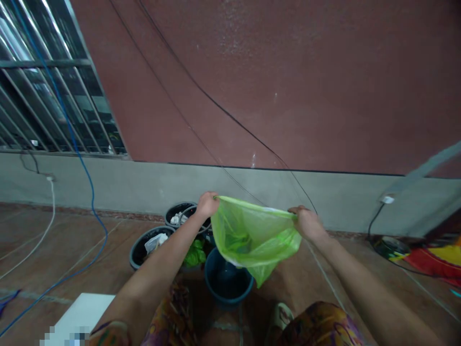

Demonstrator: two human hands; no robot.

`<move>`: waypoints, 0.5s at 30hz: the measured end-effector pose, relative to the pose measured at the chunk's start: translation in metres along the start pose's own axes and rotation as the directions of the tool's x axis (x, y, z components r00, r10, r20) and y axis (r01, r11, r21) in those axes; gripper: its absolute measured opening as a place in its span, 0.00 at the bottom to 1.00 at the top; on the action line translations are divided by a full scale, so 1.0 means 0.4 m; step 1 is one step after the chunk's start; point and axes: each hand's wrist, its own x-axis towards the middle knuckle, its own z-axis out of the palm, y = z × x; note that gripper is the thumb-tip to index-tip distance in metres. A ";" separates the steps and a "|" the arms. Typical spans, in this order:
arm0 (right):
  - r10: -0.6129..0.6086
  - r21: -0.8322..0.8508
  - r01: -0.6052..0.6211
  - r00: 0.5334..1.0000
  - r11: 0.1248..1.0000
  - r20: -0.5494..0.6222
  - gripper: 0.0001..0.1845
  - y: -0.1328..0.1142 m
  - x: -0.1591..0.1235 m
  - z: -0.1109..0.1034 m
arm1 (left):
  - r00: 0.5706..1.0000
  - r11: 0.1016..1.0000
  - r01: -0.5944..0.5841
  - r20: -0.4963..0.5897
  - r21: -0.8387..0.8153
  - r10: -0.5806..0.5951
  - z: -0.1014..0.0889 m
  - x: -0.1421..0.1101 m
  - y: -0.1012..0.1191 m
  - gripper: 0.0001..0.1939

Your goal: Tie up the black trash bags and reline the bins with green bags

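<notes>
Green bag (273, 245); between both hands (208, 205) (310, 224)

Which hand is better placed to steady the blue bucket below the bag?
Probably the left: the left hand looks nearer the blue bucket, while the right hand is farther off to the side. Both grip the green bag by its rim, though.

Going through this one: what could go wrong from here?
The green bag looks thin and is stretched between the left hand and right hand; a harder pull might tear it.
Its low-hanging side could catch on the dark blue bucket just below.
The blue cable trails across the floor, a possible trip hazard.
</notes>
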 end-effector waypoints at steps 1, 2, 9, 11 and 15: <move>0.007 -0.018 -0.009 0.997 1.000 -0.074 0.23 -0.006 0.013 -0.034 | 0.995 0.999 -0.045 -0.091 -0.012 0.044 -0.046 0.003 0.026 0.16; 0.013 -0.017 -0.017 0.984 1.000 -0.180 0.22 -0.015 0.023 -0.074 | 0.973 0.994 -0.105 -0.209 -0.017 0.099 -0.093 -0.001 0.052 0.17; 0.279 0.267 -0.119 0.636 0.956 -0.719 0.24 -0.053 -0.082 -0.083 | 0.636 0.940 -0.317 -0.708 0.124 0.307 -0.155 -0.227 0.004 0.22; 0.312 0.323 -0.175 0.842 0.930 -0.441 0.25 -0.048 -0.171 0.064 | 0.816 0.951 -0.274 -0.490 0.141 0.307 -0.046 -0.326 -0.102 0.22; 0.302 0.343 -0.394 0.907 0.852 0.293 0.15 -0.022 -0.337 0.336 | 0.997 0.989 -0.011 0.075 0.145 0.000 0.167 -0.490 -0.303 0.22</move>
